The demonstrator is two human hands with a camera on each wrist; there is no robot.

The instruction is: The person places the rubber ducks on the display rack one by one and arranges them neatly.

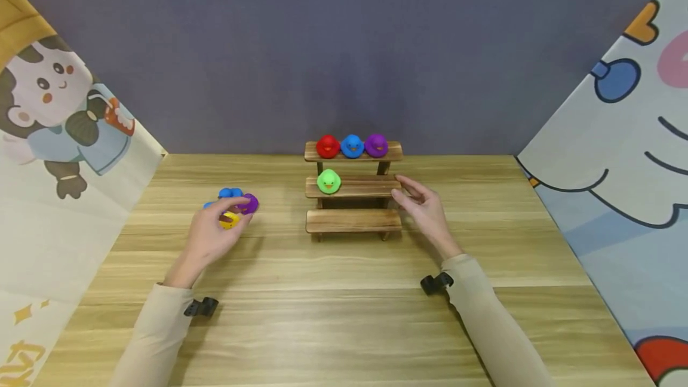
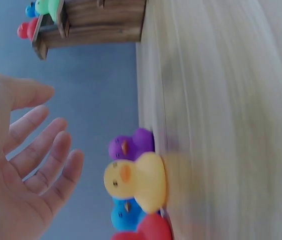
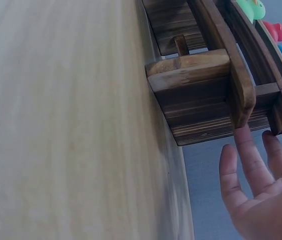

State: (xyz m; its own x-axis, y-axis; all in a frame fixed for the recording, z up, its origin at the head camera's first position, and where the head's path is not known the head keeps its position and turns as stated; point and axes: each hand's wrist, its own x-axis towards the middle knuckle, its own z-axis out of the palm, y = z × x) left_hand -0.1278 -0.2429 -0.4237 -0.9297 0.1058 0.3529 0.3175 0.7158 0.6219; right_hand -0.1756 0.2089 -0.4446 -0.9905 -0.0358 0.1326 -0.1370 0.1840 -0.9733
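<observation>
A three-step wooden stand (image 1: 353,221) stands mid-table. Its top step carries a red duck (image 1: 327,146), a blue duck (image 1: 352,146) and a purple duck (image 1: 376,145). A green duck (image 1: 328,181) sits on the middle step, and the bottom step is bare. My left hand (image 1: 212,235) hovers with spread fingers (image 2: 56,155) over a yellow duck (image 2: 136,181), not gripping it. Beside that duck are a purple duck (image 2: 131,145), a blue duck (image 2: 126,214) and a red duck (image 2: 148,231). My right hand (image 1: 424,208) is relaxed, its fingertips (image 3: 243,145) at the stand's right end (image 3: 201,75).
The wooden table (image 1: 344,315) runs back to a grey-purple wall. Cartoon-printed panels close off the left side (image 1: 59,154) and the right side (image 1: 618,154). A black clip sits at each sleeve cuff.
</observation>
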